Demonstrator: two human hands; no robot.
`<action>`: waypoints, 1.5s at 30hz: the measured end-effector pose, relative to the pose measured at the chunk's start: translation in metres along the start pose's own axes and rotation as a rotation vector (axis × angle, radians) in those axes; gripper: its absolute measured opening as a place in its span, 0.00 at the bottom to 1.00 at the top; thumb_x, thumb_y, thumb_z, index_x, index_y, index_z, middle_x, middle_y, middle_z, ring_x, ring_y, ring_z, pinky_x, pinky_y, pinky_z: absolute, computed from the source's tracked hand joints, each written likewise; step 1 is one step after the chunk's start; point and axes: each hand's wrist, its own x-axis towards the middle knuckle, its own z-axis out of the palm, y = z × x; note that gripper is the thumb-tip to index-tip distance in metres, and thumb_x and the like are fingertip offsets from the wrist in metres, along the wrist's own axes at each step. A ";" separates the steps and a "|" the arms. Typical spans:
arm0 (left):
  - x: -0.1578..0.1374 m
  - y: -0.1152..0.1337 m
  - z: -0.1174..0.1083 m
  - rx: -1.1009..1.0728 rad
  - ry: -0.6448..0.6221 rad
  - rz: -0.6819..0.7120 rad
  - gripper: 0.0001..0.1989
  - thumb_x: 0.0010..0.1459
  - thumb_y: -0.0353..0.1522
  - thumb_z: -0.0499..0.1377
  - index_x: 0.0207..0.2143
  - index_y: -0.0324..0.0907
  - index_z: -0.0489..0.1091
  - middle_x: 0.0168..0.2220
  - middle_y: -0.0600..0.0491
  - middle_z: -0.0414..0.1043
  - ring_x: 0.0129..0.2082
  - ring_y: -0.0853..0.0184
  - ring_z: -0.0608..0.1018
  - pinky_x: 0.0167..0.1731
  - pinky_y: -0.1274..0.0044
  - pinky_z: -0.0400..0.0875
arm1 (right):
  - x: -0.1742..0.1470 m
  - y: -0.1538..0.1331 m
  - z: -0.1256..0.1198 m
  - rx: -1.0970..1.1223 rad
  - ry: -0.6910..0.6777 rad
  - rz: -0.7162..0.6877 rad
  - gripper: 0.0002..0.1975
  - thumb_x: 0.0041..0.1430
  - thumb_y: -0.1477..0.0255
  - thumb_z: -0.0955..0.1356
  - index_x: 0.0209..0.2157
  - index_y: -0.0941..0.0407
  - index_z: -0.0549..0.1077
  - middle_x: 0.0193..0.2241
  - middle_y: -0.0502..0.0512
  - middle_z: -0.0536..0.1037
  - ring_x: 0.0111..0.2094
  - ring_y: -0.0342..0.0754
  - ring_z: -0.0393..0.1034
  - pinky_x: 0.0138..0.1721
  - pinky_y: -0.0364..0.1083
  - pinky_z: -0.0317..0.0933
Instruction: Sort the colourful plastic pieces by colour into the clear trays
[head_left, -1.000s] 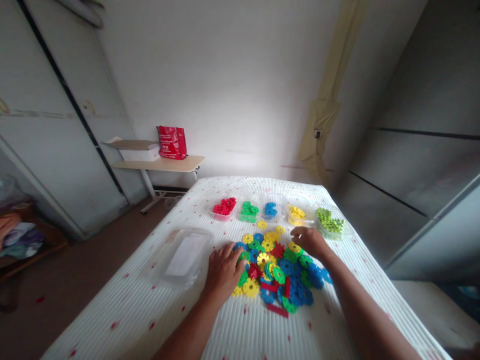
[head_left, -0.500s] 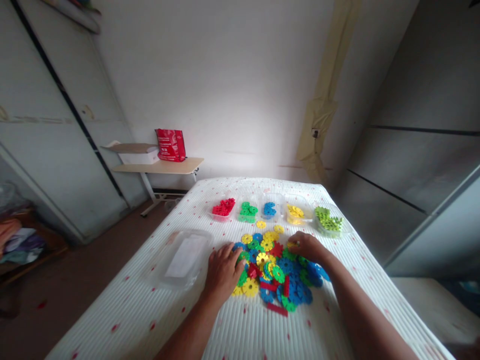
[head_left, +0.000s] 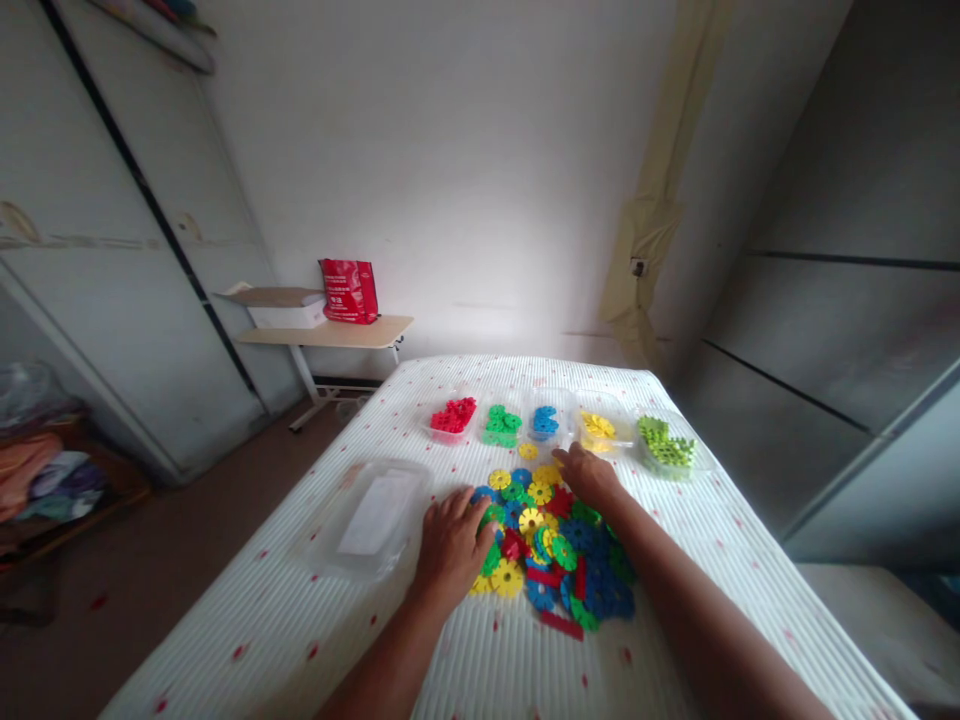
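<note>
A mixed pile of plastic flower-shaped discs (head_left: 530, 520) in yellow, green, blue and red lies on the table. My left hand (head_left: 450, 540) rests palm down at the pile's left edge, fingers spread, its tips touching discs there. My right hand (head_left: 591, 476) is at the far side of the pile, fingers bent down and closed at a yellow disc, mostly hidden under the fingertips. A loose yellow disc (head_left: 528, 451) lies just left of it. Behind stand clear tubs of red pieces (head_left: 453, 415), green discs (head_left: 502, 420), blue discs (head_left: 545, 421), yellow discs (head_left: 598, 426) and light-green pieces (head_left: 665, 444).
A clear plastic lid or tray (head_left: 375, 515) with a white label lies left of my left hand. The table has a white ribbed cover (head_left: 300, 600) with red spots. A small side table (head_left: 337, 333) holds a white box (head_left: 285, 310) and a red bag (head_left: 349, 291).
My right hand has moved left and away from me, from the pile's right side to the loose yellow disc behind it. My left hand stays in place. The view has shifted slightly.
</note>
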 end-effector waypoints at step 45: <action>0.000 0.000 -0.001 -0.017 -0.010 0.002 0.15 0.60 0.37 0.51 0.49 0.50 0.67 0.53 0.50 0.66 0.52 0.59 0.68 0.52 0.62 0.59 | 0.012 -0.014 -0.019 0.187 -0.171 -0.141 0.15 0.56 0.70 0.65 0.46 0.54 0.71 0.42 0.58 0.72 0.40 0.48 0.70 0.38 0.42 0.59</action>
